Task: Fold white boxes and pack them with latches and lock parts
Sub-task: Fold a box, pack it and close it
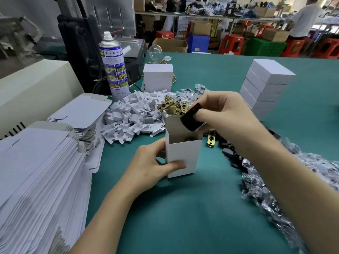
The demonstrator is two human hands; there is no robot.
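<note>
Packing step: my left hand [156,166] is gripping the open white box [183,159], standing upright on the green counter [192,213], while my right hand [226,110] is pinching a black lock part [190,119] at the box's mouth. Next, I judge, dropping it inside. Flat blanks [36,171] are lying left of the box, finished boxes [266,87] behind-right.

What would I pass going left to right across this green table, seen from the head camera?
Tall pile of flat box blanks → spray can → open white box → stack of closed white boxes.
</note>
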